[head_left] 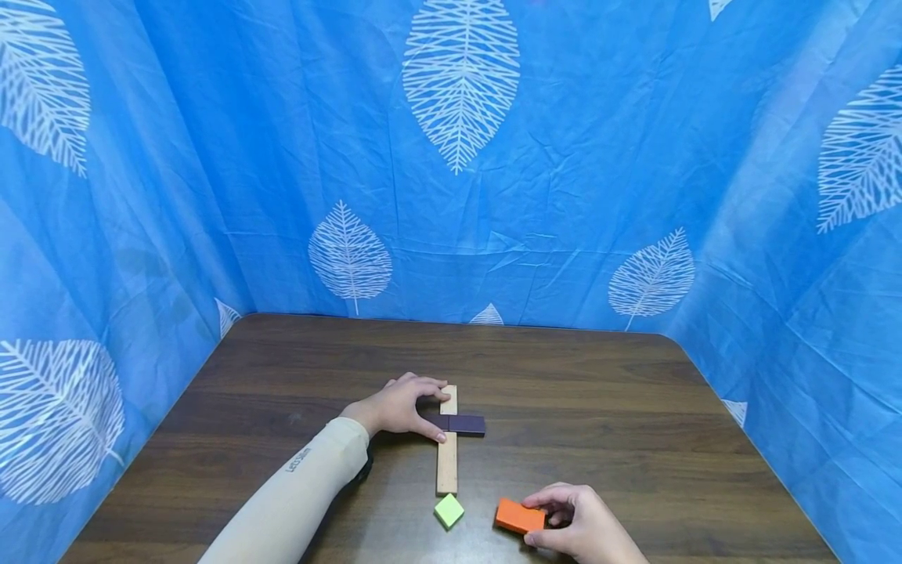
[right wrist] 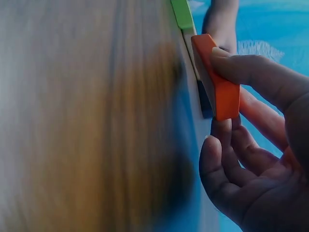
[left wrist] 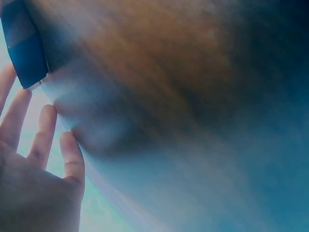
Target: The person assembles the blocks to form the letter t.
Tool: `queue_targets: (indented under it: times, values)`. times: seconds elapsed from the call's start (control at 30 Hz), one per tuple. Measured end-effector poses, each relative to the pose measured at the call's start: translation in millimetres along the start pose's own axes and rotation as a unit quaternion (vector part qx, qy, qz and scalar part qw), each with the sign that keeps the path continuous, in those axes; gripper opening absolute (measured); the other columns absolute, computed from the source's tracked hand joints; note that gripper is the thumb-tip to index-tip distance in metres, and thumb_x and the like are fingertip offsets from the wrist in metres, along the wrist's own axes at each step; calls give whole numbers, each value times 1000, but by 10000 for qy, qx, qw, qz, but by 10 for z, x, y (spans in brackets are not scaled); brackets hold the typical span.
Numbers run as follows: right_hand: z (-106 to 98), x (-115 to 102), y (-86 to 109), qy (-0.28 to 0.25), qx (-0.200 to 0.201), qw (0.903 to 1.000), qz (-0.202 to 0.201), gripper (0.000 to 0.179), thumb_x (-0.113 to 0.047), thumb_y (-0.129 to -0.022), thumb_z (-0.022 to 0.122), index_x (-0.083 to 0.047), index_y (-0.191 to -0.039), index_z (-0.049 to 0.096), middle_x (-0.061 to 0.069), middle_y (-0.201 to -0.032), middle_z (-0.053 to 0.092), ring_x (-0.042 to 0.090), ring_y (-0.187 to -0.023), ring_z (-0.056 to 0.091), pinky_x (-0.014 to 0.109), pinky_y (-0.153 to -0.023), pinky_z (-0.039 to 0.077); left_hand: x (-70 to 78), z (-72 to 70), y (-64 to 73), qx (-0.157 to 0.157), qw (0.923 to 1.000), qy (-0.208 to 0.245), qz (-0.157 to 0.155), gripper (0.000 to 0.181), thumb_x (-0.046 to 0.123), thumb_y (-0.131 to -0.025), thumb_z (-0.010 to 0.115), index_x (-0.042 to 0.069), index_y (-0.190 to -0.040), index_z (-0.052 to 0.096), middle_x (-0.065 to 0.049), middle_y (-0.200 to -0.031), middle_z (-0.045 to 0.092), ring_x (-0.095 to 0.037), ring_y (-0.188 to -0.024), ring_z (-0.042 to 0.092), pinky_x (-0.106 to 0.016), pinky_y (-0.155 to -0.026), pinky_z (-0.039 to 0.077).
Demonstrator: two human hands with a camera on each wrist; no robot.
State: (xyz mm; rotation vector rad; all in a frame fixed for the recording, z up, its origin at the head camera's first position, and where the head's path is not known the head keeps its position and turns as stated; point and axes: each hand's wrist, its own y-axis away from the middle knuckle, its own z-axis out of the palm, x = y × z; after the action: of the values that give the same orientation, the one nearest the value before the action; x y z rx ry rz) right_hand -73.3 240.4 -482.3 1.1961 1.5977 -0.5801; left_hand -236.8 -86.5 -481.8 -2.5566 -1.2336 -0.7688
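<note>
On the table, pale wooden strips form an upright line, an upper piece (head_left: 449, 398) and a longer lower piece (head_left: 447, 468). Dark purple blocks (head_left: 468, 425) cross between them. My left hand (head_left: 398, 404) reaches in from the left with fingers spread, a fingertip at the upper strip and the thumb at the top of the lower one. In the left wrist view its fingers extend beside a dark block (left wrist: 28, 58). My right hand (head_left: 579, 523) pinches an orange rectangular block (head_left: 519, 516) between thumb and fingers, close over the table. The light green block (head_left: 449, 511) lies below the lower strip.
The brown wood-grain table (head_left: 620, 415) reaches back to a blue curtain (head_left: 564, 157) with white leaf prints, which surrounds its far and side edges. A pale sleeve (head_left: 296, 486) covers the left forearm, which lies low across the table's left part.
</note>
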Motion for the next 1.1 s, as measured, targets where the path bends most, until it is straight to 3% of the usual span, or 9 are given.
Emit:
queue_targets:
  times: [0.2, 0.4, 0.67, 1.1]
  values:
    - [163, -52, -75, 22, -299, 9987, -417, 30, -10, -78, 86, -4, -106, 77, 3, -104, 70, 6, -83, 60, 24, -70, 51, -3, 0, -1, -9, 10000, 12, -38, 71, 57, -74, 85, 23, -134, 67, 4, -151, 49, -24, -132, 42, -56, -109, 28]
    - [292, -65, -146, 307, -353, 9943, -959, 28, -9, -76, 87, -6, -103, 79, -8, -101, 70, 2, -87, 59, 24, -68, 49, -6, 0, -8, -9, 10000, -32, -77, 71, 58, -74, 84, 23, -134, 67, 3, -151, 49, -24, -132, 42, -55, -109, 29]
    - [382, -118, -202, 577, -396, 9886, -1330, 28, -12, -76, 88, -8, -102, 79, -10, -100, 70, 2, -89, 59, 24, -70, 50, -10, 14, -10, -15, 9999, -76, -105, 72, 59, -74, 83, 23, -134, 67, 4, -151, 48, -24, -132, 42, -56, -109, 29]
    - [435, -157, -236, 852, -383, 9870, -1308, 28, -17, -76, 89, -12, -103, 81, -15, -100, 69, 3, -92, 61, 25, -80, 50, 12, 1, 1, -13, 9999, -40, -108, 70, 58, -75, 84, 23, -134, 67, 4, -151, 48, -25, -133, 41, -56, -110, 28]
